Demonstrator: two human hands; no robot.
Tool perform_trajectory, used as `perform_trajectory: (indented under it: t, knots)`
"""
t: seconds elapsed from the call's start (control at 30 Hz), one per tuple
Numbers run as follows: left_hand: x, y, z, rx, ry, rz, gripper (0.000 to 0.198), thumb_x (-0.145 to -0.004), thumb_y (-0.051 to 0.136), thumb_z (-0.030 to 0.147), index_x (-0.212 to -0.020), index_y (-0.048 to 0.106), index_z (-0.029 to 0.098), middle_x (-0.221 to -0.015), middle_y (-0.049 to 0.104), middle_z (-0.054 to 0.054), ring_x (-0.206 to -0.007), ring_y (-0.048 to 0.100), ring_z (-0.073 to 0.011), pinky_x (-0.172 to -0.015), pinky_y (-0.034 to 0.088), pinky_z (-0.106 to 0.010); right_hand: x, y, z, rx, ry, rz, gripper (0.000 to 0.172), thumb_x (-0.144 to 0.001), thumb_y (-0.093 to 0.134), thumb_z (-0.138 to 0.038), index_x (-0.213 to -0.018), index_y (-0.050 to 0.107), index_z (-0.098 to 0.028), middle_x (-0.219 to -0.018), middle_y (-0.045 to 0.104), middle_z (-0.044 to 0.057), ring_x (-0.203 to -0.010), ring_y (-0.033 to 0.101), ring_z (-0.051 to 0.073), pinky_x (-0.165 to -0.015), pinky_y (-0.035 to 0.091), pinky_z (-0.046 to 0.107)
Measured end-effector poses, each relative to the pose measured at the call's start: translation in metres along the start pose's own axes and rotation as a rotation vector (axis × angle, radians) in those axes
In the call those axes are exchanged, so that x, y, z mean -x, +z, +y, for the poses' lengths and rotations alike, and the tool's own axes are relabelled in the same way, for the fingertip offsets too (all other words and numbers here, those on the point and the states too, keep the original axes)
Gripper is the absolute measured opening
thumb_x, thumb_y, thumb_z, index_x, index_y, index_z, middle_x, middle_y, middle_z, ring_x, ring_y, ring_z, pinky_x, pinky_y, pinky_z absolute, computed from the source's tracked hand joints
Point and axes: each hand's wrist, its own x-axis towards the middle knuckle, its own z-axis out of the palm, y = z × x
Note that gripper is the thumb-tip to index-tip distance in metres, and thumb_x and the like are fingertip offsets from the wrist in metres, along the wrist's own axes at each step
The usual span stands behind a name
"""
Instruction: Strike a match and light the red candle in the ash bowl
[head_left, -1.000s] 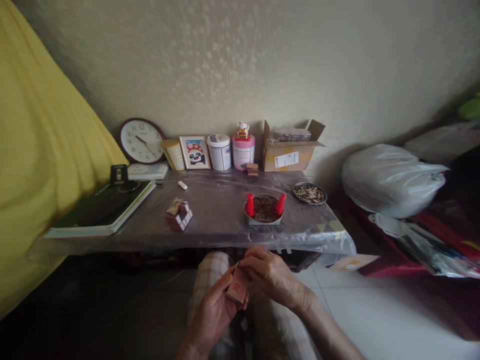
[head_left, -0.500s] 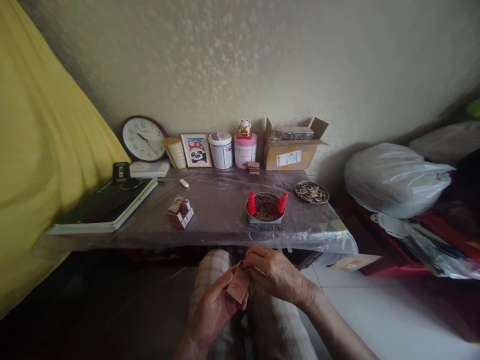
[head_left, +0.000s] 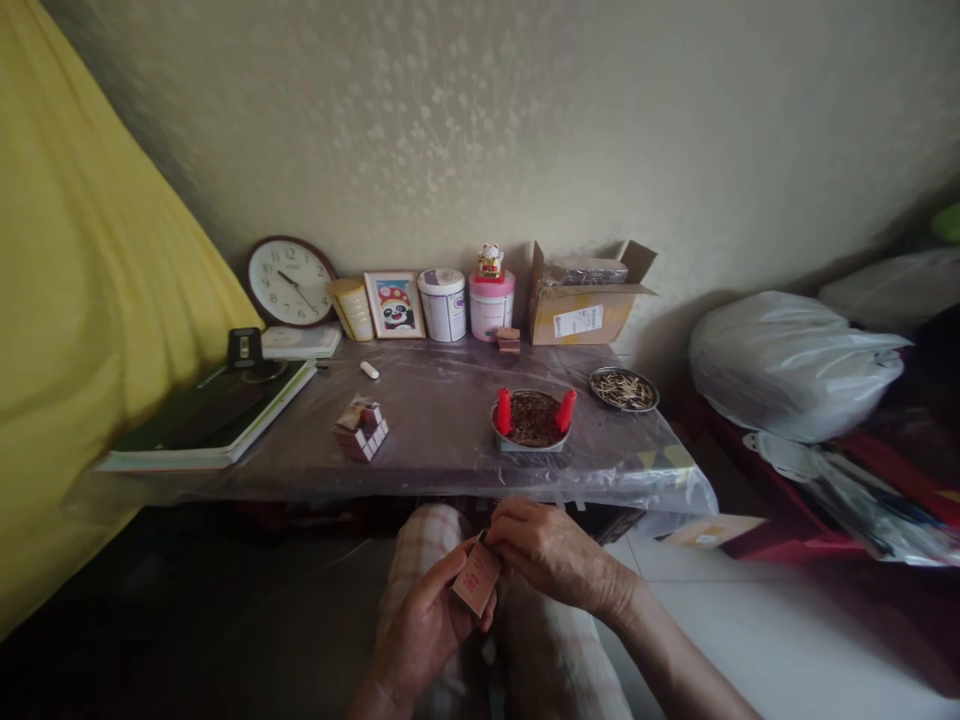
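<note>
My left hand (head_left: 424,625) holds a small reddish matchbox (head_left: 475,583) over my lap, below the table's front edge. My right hand (head_left: 551,553) has its fingertips pinched at the top end of the matchbox; what they pinch is too small to tell. On the table (head_left: 442,440) ahead stands a round metal dish (head_left: 532,420) with a dark filling and two red candles (head_left: 503,411) upright at its sides. A second metal dish (head_left: 624,389) with several thin sticks lies to the right of it.
Stacked small boxes (head_left: 361,429) sit left of centre. A book (head_left: 202,418) and phone stand lie at the left. A clock (head_left: 290,283), picture frame, tins (head_left: 442,304) and open carton (head_left: 583,297) line the wall. A yellow curtain hangs left; bags (head_left: 787,362) pile right.
Both hands stay together on the matchbox with only a slight shift of the right fingertips. The view has tilted a little.
</note>
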Motion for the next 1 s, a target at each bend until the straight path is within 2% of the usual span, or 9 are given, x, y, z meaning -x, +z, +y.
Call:
perform_trajectory:
  t: [0.1, 0.27, 0.57, 0.8, 1.0]
  knots:
    - [0.001, 0.001, 0.0, 0.001, 0.005, 0.012, 0.023, -0.084, 0.059, 0.03, -0.095, 0.071, 0.014, -0.079, 0.069, -0.008, -0.059, 0.059, -0.0154, -0.053, 0.042, -0.028, 0.001, 0.002, 0.001, -0.013, 0.0, 0.008, 0.017, -0.095, 0.047, -0.016, -0.087, 0.062, -0.016, -0.086, 0.062, 0.005, -0.077, 0.058, 0.015, -0.07, 0.049, 0.026]
    - [-0.001, -0.004, -0.003, 0.007, 0.014, 0.016, 0.032, -0.084, 0.058, 0.029, -0.112, 0.066, 0.016, -0.083, 0.069, -0.007, -0.062, 0.061, -0.0172, -0.053, 0.043, -0.028, 0.001, -0.001, 0.0, 0.004, 0.004, 0.014, 0.017, -0.095, 0.046, -0.018, -0.086, 0.06, -0.016, -0.085, 0.06, 0.004, -0.071, 0.056, 0.014, -0.065, 0.048, 0.024]
    - [-0.001, -0.008, -0.004, -0.051, 0.035, -0.038, 0.038, -0.09, 0.047, 0.026, -0.125, 0.057, 0.017, -0.095, 0.069, -0.01, -0.066, 0.064, -0.0179, -0.055, 0.043, -0.028, 0.004, -0.009, -0.002, 0.039, 0.04, -0.015, 0.014, -0.089, 0.048, -0.009, -0.087, 0.06, -0.016, -0.081, 0.061, 0.004, -0.068, 0.057, 0.014, -0.061, 0.046, 0.024]
    - [-0.002, -0.008, -0.005, -0.058, 0.047, -0.041, 0.037, -0.091, 0.045, 0.026, -0.125, 0.057, 0.018, -0.099, 0.069, -0.012, -0.066, 0.064, -0.018, -0.056, 0.042, -0.028, 0.005, -0.017, 0.0, 0.032, 0.019, -0.013, 0.019, -0.092, 0.046, -0.01, -0.097, 0.064, -0.017, -0.087, 0.062, 0.005, -0.075, 0.06, 0.016, -0.067, 0.05, 0.026]
    - [-0.004, -0.007, -0.008, -0.001, 0.043, -0.031, 0.033, -0.089, 0.05, 0.025, -0.12, 0.061, 0.018, -0.089, 0.068, -0.008, -0.065, 0.063, -0.0178, -0.055, 0.042, -0.029, 0.0, -0.019, -0.007, 0.053, 0.002, 0.004, 0.02, -0.091, 0.046, -0.011, -0.091, 0.066, -0.016, -0.083, 0.059, 0.004, -0.07, 0.056, 0.015, -0.063, 0.048, 0.025]
